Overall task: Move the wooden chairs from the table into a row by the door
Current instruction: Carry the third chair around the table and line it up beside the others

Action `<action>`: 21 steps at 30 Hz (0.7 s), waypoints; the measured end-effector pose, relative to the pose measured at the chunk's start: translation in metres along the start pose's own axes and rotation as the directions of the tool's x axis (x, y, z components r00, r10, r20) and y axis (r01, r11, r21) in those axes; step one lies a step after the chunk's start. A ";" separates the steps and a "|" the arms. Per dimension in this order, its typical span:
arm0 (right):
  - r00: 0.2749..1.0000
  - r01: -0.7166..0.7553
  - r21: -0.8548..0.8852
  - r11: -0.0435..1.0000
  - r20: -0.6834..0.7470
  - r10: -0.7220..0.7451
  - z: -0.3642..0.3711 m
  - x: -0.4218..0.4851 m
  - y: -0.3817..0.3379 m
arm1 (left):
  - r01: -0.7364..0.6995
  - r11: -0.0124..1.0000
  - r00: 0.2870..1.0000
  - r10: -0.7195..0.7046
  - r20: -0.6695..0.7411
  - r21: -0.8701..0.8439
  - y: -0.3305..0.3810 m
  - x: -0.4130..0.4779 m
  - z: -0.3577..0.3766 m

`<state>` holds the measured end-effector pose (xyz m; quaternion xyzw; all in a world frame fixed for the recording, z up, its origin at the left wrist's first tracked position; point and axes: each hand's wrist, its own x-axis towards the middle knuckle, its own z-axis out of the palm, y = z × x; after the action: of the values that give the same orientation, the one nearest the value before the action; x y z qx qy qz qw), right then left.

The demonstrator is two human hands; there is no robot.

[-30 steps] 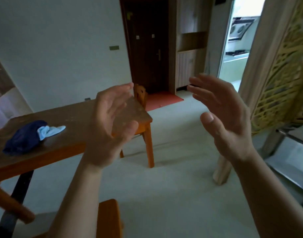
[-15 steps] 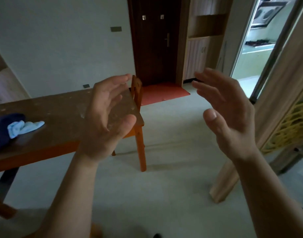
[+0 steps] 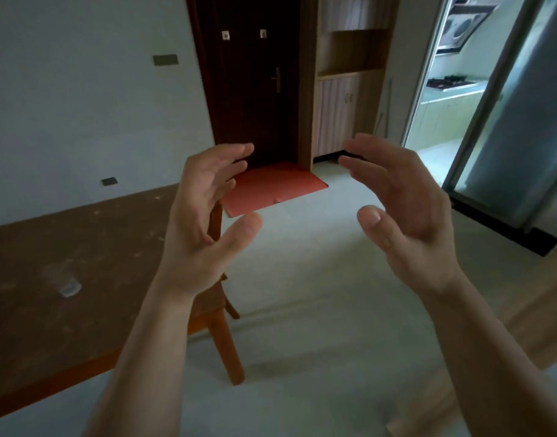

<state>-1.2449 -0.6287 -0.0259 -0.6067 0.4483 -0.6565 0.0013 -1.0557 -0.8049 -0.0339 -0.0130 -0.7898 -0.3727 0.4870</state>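
Wooden chair (image 3: 222,313), orange-brown and varnished, stands tucked at the right end of the table (image 3: 66,279), its seat partly under the table edge, one leg reaching down to the pale floor (image 3: 318,279) and its upright back post rising just behind the left hand (image 3: 204,216). Both hands are raised in front of the camera, empty — the left hand with fingers spread and thumb out, the right hand (image 3: 406,209) cupped with palm facing inward, the two well apart and gripping nothing. The table top is dark brown, matte and scuffed with pale flecks, with a lighter orange band along its near edge. Beyond it are the dark panelled door (image 3: 255,83) with a slim metal handle, a flat red mat (image 3: 271,187) on the floor before it, and a light wood cabinet (image 3: 346,89) at the door's right side. Risks, as judged from this view: the chair's seat may catch the underside of the table edge if lifted before being drawn clear; a leg dragged over the smooth floor could scrape or snag the mat's raised corner (the mat looks thin and loose); a one-handed hold on the narrow back post may let the chair swing — toward the table or door.
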 end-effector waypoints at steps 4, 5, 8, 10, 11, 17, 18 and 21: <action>1.000 -0.009 0.019 1.000 0.007 0.009 -0.024 0.043 0.104 | 0.036 0.999 0.999 -0.036 0.006 0.033 -0.087 0.047 0.032; 1.000 -0.012 0.018 1.000 0.009 0.012 -0.029 0.056 0.131 | 0.039 0.998 0.999 -0.039 0.005 0.049 -0.108 0.061 0.039; 0.999 -0.038 0.085 0.996 0.027 0.036 -0.037 0.104 0.204 | 0.061 0.992 0.998 -0.059 -0.022 0.111 -0.163 0.101 0.053; 0.998 -0.040 0.141 0.989 0.059 0.032 -0.036 0.136 0.243 | 0.070 0.986 0.996 -0.061 -0.060 0.154 -0.188 0.127 0.053; 0.996 -0.044 0.171 0.984 0.085 0.030 -0.035 0.154 0.261 | 0.083 0.982 0.994 -0.070 -0.084 0.171 -0.198 0.141 0.051; 0.976 -0.056 0.280 0.958 0.218 -0.006 -0.016 0.247 0.359 | 0.152 0.953 0.974 -0.100 -0.201 0.263 -0.262 0.208 0.038; 0.969 -0.053 0.296 0.954 0.246 -0.022 -0.010 0.262 0.379 | 0.168 0.947 0.969 -0.108 -0.224 0.272 -0.278 0.216 0.034; 0.951 -0.045 0.336 0.941 0.302 -0.063 0.011 0.302 0.437 | 0.221 0.926 0.949 -0.132 -0.287 0.305 -0.331 0.231 0.022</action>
<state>-1.5527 -1.0612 -0.0454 -0.6945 0.3201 -0.6208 0.1726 -1.3208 -1.1092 -0.0501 0.1905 -0.7681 -0.2747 0.5461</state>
